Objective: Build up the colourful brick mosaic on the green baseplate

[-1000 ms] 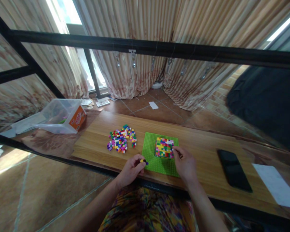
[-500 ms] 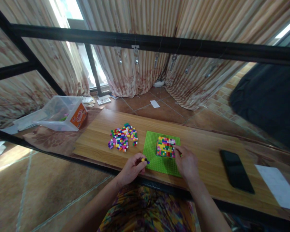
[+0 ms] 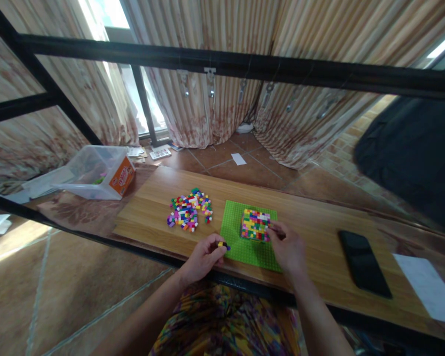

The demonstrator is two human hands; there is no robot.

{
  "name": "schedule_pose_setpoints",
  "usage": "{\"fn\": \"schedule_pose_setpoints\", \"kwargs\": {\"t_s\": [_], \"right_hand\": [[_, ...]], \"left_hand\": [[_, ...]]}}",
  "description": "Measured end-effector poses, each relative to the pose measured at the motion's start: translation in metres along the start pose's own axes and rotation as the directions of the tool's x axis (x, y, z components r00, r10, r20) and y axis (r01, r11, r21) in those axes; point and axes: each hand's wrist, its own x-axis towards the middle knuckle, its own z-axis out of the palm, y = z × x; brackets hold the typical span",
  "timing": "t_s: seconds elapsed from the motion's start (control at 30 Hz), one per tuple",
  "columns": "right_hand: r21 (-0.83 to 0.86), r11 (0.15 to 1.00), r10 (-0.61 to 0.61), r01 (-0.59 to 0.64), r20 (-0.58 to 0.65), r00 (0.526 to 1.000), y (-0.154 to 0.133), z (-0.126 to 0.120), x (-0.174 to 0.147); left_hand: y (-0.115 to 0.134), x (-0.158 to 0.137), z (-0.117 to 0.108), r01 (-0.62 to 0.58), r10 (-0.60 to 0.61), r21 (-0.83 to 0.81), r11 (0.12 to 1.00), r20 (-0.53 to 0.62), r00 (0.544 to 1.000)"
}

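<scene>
1. Left hand (image 3: 203, 258) pinches a few small bricks (image 3: 221, 244) between thumb and fingers, over the near left edge of the green baseplate (image 3: 239, 251).
2. Right hand (image 3: 289, 249) has its fingertips drawn together at the right edge of the multicoloured brick block (image 3: 255, 225); whether they grip a brick, I cannot tell. The block sits on the baseplate, between and beyond both hands.
3. Loose bricks (image 3: 187, 212) lie beyond the left hand.
4. Work in hand seems to be fingertip handling at the block's edge; the next move probably calls for careful alignment.
</scene>
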Motion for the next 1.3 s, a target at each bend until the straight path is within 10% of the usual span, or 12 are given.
{"fn": "schedule_pose_setpoints", "kwargs": {"t_s": [0.6,1.17,1.3], "right_hand": [[0.381,0.889,0.256,-0.254,0.045,0.966,0.022,0.021,0.010],[0.302,0.950,0.116,-0.080,-0.102,0.988,-0.006,0.012,-0.009],[0.355,0.935,-0.010,-0.005,0.039,0.999,-0.030,0.024,-0.045]], "left_hand": [[0.002,0.000,0.001,0.009,-0.009,-0.009,1.000,-0.010,1.000],[-0.005,0.000,-0.001,-0.007,0.006,-0.036,0.999,-0.030,1.000],[-0.004,-0.001,0.000,-0.019,0.017,-0.076,0.997,-0.027,0.999]]}}
